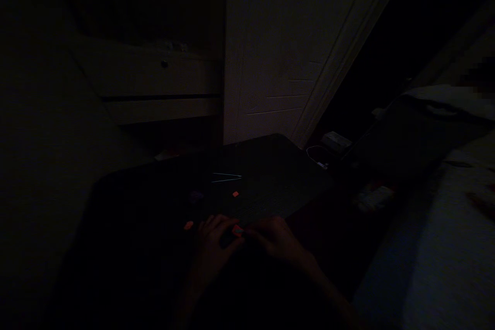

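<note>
The picture is very dark. My left hand point(212, 240) holds a small orange piece point(236, 230) at its edge between thumb and index finger. Close on the right, my right hand point(276, 237) is closed in a pinch, its fingertips at the piece's right side. Something thin and pale seems to lie across the piece, but what the right fingers grip is too dim to name. Another orange piece point(235, 194) lies beyond my hands, and a third orange piece point(188, 225) is left of my left hand. Farther back lie thin V-shaped metal tweezers point(227, 180).
A dark purplish object point(196, 196) sits on the black table point(270, 165). Behind stand a pale panelled door point(266, 62) and a cabinet with a drawer point(162, 77). A white cable point(315, 149) and a box point(336, 141) are beyond the table's right corner. Pale bedding point(456, 237) is at right.
</note>
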Demonstrator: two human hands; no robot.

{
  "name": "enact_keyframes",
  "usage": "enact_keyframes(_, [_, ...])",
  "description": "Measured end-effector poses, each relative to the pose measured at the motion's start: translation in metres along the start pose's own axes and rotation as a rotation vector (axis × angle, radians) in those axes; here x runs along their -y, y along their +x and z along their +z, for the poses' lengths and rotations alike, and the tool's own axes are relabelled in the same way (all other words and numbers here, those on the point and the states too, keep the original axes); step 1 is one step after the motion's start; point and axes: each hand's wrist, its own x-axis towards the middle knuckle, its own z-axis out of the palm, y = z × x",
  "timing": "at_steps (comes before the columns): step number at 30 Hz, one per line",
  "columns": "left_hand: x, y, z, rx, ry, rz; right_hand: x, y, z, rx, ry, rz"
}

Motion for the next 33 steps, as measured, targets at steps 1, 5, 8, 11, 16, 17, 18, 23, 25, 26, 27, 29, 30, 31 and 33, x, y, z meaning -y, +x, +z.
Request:
enact_keyframes(1, [-0.001, 0.000, 0.000, -0.003, 0.004, 0.002, 0.000, 0.000, -0.001, -0.009, 0.004, 0.004])
enact_keyframes(5, [-0.004, 0.000, -0.002, -0.033, 0.001, 0.019, -0.001, 0.000, -0.003, -0.067, 0.020, 0.023])
enact_keyframes(8, [-0.008, 0.000, -0.005, 0.001, -0.008, 0.027, -0.004, -0.001, -0.003, -0.075, 0.020, 0.050])
enact_keyframes(11, [-0.010, 0.001, -0.006, 0.018, -0.013, -0.002, -0.005, -0.001, -0.002, -0.065, 0.038, 0.069])
enact_keyframes(16, [-0.010, 0.004, -0.005, 0.037, 0.012, -0.032, -0.008, 0.000, -0.001, -0.042, 0.062, 0.078])
enact_keyframes(17, [-0.010, 0.004, -0.005, 0.036, 0.021, -0.032, -0.009, 0.001, -0.001, -0.035, 0.066, 0.065])
enact_keyframes(18, [-0.010, 0.004, -0.005, 0.038, 0.026, -0.031, -0.011, 0.002, -0.002, -0.028, 0.070, 0.048])
enact_keyframes(23, [-0.010, 0.004, -0.005, 0.066, 0.014, -0.046, -0.018, 0.010, -0.003, 0.008, 0.044, -0.010])
enact_keyframes(25, [-0.011, 0.004, -0.006, 0.076, 0.013, -0.054, -0.018, 0.012, -0.004, 0.038, 0.010, -0.009])
enact_keyframes(26, [-0.011, 0.004, -0.006, 0.078, 0.017, -0.057, -0.018, 0.013, -0.005, 0.052, -0.003, -0.003])
enact_keyframes(27, [-0.011, 0.004, -0.006, 0.077, 0.022, -0.058, -0.018, 0.013, -0.006, 0.062, -0.012, 0.003])
enact_keyframes(29, [-0.011, 0.004, -0.006, 0.073, 0.031, -0.060, -0.018, 0.013, -0.008, 0.075, -0.021, 0.017])
enact_keyframes(30, [-0.011, 0.004, -0.006, 0.066, 0.033, -0.060, -0.018, 0.014, -0.009, 0.082, -0.024, 0.023])
enact_keyframes(31, [-0.011, 0.004, -0.006, 0.060, 0.035, -0.055, -0.019, 0.014, -0.010, 0.092, -0.029, 0.023])
enact_keyframes(33, [-0.010, 0.003, -0.006, 0.061, 0.035, -0.039, -0.020, 0.014, -0.010, 0.110, -0.041, 0.017])
